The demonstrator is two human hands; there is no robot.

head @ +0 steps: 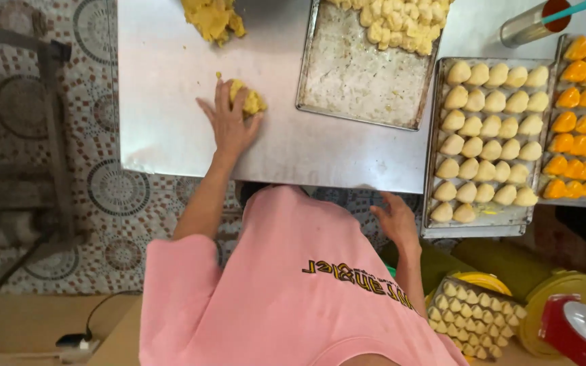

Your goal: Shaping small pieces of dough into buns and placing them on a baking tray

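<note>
Patterned tile floor surrounds a steel table (171,102). Left hand (230,122) presses flat on a yellow dough lump (251,100) near the table's front edge; right hand (396,220) hangs open below that edge, beside a metal tray of pale dumplings (486,146).

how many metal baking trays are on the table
3, possibly more out of frame: a mostly bare metal tray with yellow dough pieces top centre, a tray of pale dough pieces on its right, a tray of orange glazed pieces cut off at far right.
</note>
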